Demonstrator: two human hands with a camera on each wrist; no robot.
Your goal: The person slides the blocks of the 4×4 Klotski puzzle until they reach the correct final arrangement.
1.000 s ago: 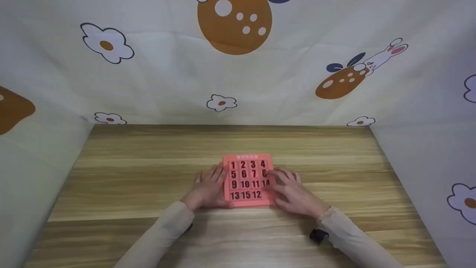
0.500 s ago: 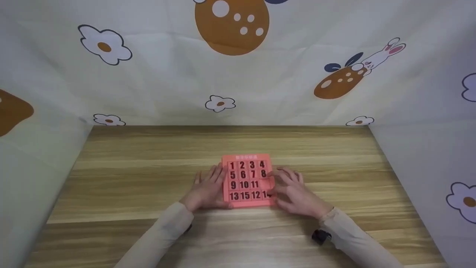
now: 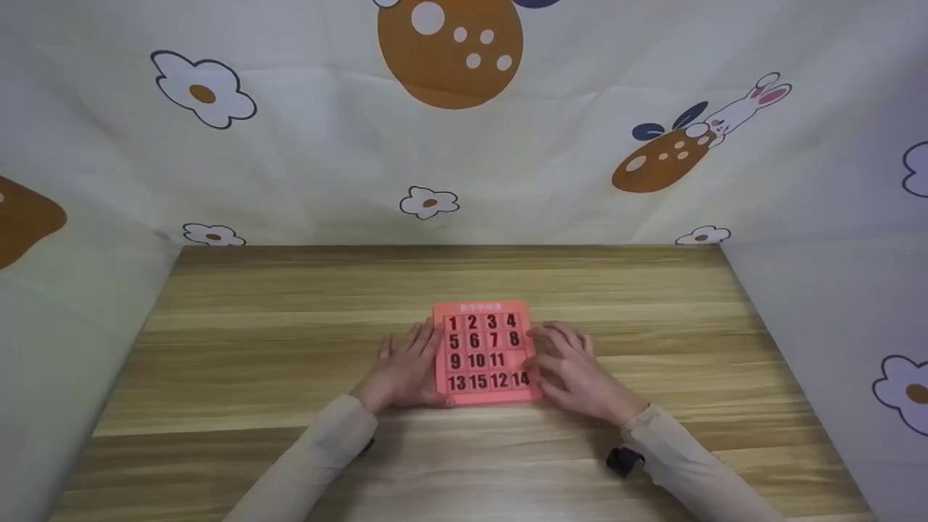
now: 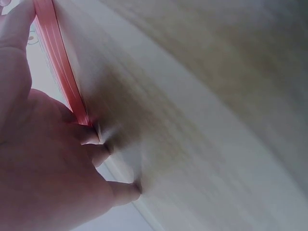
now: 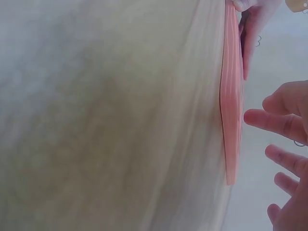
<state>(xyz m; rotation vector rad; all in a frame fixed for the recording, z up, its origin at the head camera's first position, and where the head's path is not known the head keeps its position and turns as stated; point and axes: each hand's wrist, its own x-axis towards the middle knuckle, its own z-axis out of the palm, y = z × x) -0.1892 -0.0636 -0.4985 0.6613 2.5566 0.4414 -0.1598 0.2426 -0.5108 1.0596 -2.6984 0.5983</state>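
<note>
A pink number slide puzzle [image 3: 482, 397] lies flat on the table, its black-numbered tiles in a four-by-four grid. The bottom row reads 13, 15, 12, 14, and the gap sits right of tile 11 [image 3: 496, 359]. My left hand [image 3: 406, 371] rests along the puzzle's left edge, fingers straight, thumb at the near left corner; the left wrist view shows this hand [image 4: 53, 163] against the pink side. At the right edge, my right hand [image 3: 576, 377] has loosely bent fingers, one fingertip by the gap above tile 14 [image 3: 520, 379]. The right wrist view has these fingers [image 5: 288, 126] spread, holding nothing.
The wood-grain table [image 3: 304, 290] extends around the puzzle. Pale cloth walls [image 3: 319, 145] with printed flowers and orange fruit enclose the back and both sides. A small black device [image 3: 623, 460] sits at the right wrist.
Tile 14 has slid down from the third row into the bottom right corner, leaving the gap above it. My right fingers have drawn back slightly to the right. The left hand stays put.
</note>
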